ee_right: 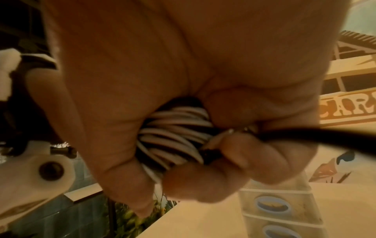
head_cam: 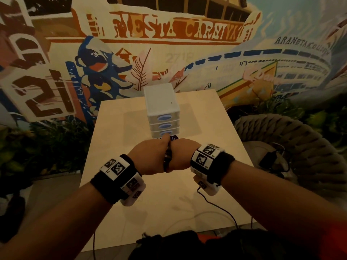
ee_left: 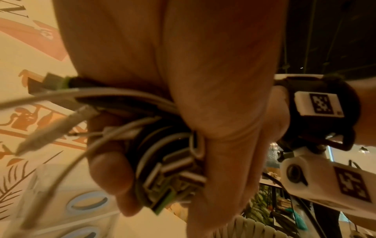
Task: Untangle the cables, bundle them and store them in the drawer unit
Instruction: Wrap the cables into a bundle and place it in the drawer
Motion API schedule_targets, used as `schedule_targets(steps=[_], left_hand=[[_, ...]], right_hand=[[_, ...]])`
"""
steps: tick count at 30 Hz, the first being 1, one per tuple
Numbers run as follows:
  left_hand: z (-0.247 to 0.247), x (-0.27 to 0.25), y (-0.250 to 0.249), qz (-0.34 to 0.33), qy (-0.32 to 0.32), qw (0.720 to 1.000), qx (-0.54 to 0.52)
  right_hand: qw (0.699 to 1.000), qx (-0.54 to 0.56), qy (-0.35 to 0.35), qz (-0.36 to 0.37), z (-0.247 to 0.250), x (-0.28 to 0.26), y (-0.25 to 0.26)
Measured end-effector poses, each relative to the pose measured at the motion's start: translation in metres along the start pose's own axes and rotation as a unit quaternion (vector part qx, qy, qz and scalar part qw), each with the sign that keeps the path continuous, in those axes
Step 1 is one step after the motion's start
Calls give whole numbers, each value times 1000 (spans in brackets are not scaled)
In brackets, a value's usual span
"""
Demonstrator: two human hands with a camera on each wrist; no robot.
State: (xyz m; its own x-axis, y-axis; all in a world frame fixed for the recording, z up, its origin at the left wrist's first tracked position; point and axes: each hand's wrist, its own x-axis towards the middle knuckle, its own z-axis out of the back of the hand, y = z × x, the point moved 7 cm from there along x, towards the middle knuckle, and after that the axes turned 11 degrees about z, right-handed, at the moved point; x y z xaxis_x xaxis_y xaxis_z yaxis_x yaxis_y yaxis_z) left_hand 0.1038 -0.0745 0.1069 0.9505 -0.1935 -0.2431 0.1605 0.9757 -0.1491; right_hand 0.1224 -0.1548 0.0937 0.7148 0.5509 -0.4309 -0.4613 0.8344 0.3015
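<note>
Both hands meet over the middle of the pale worktop (head_cam: 116, 128), pressed knuckle to knuckle with a bundle of cables (head_cam: 167, 156) clamped between them. The left hand (head_cam: 148, 158) curls its fingers round the bundle; its wrist view shows grey and white cable loops (ee_left: 162, 145) packed against the palm, several flat connector ends (ee_left: 179, 161) jutting from the bottom of the fist, and loose grey ends (ee_left: 50, 128) sticking out toward 9 o'clock, blurred. The right hand (head_cam: 181, 155) is clenched on the same bundle; its wrist view shows tight white and black coils (ee_right: 173, 138) wedged between palm and curled fingers (ee_right: 254, 159), with one black lead (ee_right: 325, 136) running off toward 3 o'clock.

The white drawer unit (head_cam: 161, 102) stands on the worktop at 12 o'clock from the hands, just beyond them. Its three drawers, each with a blue oval pull (head_cam: 164, 117), all look pushed in. The left thumb tip reaches up in front of the bottom drawer; whether it touches cannot be told.

A thin black cord (head_cam: 221, 207) trails from the right wrist device across the worktop toward 6 o'clock. A woven rope chair (head_cam: 293, 139) sits at 3 o'clock, and a painted mural (head_cam: 169, 29) fills the wall behind.
</note>
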Motion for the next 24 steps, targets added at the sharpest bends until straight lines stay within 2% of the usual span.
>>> schedule_targets(steps=[2, 5, 7, 10, 14, 16, 22, 24], left_hand=[[8, -2, 1, -26, -13, 998, -50], [22, -3, 13, -50, -41, 986, -155], [30, -6, 19, -71, -55, 974, -207], [38, -11, 22, -103, -48, 957, -268], [41, -18, 31, -105, -40, 927, -358], [37, -20, 39, -92, -43, 903, -417], [11, -16, 61, -21, -43, 783, -620], [-4, -14, 65, -4, -21, 759, -651]], right_hand=[[1000, 11, 6, 12, 2, -1, 2], [987, 142, -12, 80, 8, -5, -2], [975, 202, -21, 88, 11, -9, -8], [967, 234, -23, 93, 11, -12, -7], [952, 290, -23, 97, 12, -13, -12], [940, 326, -31, 92, 13, -13, -17], [911, 401, -34, 89, 11, -13, -22], [899, 426, -35, 93, 10, -14, -22]])
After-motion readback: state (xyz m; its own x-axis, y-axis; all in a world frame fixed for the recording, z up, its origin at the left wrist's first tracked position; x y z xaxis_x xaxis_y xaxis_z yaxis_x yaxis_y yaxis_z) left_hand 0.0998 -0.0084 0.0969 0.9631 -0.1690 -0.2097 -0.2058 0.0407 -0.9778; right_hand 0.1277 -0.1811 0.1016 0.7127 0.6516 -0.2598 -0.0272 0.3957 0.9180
